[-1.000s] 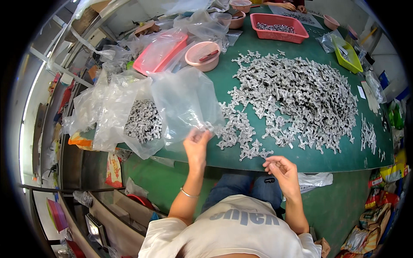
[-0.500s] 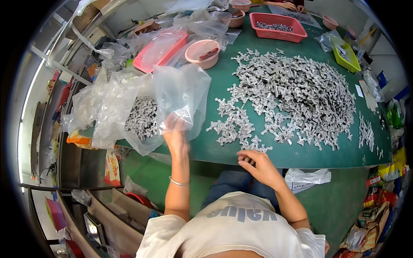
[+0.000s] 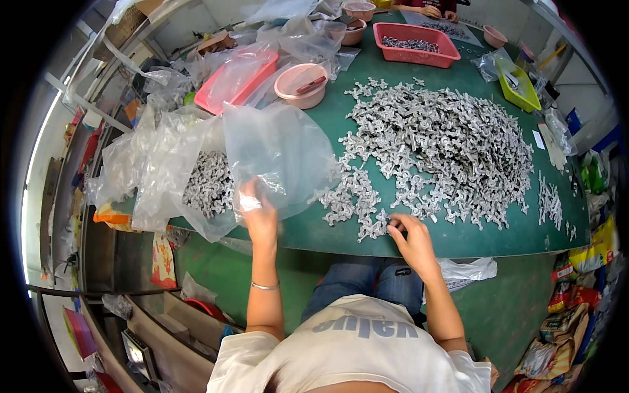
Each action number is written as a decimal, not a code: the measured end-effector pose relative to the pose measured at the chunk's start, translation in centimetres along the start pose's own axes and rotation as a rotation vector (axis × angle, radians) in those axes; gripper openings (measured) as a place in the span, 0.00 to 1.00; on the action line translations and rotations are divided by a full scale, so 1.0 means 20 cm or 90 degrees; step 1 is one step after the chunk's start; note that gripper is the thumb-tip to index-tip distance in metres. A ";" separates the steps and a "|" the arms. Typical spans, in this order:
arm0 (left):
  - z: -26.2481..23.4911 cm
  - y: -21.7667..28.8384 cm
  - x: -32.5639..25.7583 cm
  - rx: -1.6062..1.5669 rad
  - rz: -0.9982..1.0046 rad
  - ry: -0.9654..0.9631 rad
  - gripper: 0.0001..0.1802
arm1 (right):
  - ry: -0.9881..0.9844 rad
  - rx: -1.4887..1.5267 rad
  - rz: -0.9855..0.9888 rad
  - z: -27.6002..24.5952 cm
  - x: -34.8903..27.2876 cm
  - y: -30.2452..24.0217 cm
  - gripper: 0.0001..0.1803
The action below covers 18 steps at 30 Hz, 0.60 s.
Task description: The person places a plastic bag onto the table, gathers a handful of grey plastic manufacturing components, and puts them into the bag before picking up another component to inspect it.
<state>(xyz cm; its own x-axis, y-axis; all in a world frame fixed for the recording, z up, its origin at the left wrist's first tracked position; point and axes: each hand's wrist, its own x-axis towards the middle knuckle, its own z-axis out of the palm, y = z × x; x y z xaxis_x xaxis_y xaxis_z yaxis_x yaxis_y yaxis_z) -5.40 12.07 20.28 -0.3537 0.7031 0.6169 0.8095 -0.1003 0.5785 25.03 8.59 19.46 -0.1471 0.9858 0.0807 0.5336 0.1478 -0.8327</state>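
My left hand [image 3: 258, 211] is closed on the lower edge of a clear plastic bag [image 3: 278, 154], its fingertips partly behind the film. The bag lies spread over the table, its right side reaching the loose grey metal parts. At the near edge of these small branched metal parts [image 3: 445, 144], my right hand [image 3: 413, 239] has its fingers curled and pressed together. Whatever is between those fingertips is too small to make out. Left of my left hand, another open plastic bag [image 3: 164, 177] holds more metal parts [image 3: 209, 185].
The green table [image 3: 314, 241] also carries a pink basin [image 3: 301, 88], two red trays [image 3: 419, 46] [image 3: 209, 98] and a yellow-green tray [image 3: 521, 92]. Thin metal sticks [image 3: 549, 202] lie at the right. Another person's hands [image 3: 432, 12] are at the far end.
The plastic bag has opened out wider to the right. My right hand has moved right, its fingers now bent at the near edge of the parts. The whole view has shifted slightly.
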 end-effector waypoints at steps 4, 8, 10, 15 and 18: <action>0.18 -0.32 0.00 0.107 0.047 -0.018 0.18 | 0.098 -0.120 -0.171 0.15 0.13 -0.01 0.13; 0.29 -0.18 0.17 -0.543 -0.282 -0.041 0.26 | 0.105 -0.241 -0.251 0.22 0.22 0.04 0.09; 0.32 -0.04 0.16 -0.462 -0.358 0.026 0.28 | 0.102 -0.249 -0.243 0.21 0.24 0.05 0.08; 0.16 0.26 -0.19 -0.609 -0.419 -0.108 0.29 | 0.195 0.025 -0.164 0.16 0.22 0.10 0.04; 0.07 0.37 -0.45 -0.646 -0.494 -0.187 0.26 | 0.086 0.498 0.161 0.12 0.13 0.00 0.04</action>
<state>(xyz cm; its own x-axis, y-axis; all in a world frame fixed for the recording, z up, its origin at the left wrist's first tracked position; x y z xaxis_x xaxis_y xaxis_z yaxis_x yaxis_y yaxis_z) 4.38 5.96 18.34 -0.3459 0.9306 -0.1200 -0.3132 0.0061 0.9497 22.70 10.97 18.35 0.0278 0.9902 -0.1368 -0.2025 -0.1284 -0.9708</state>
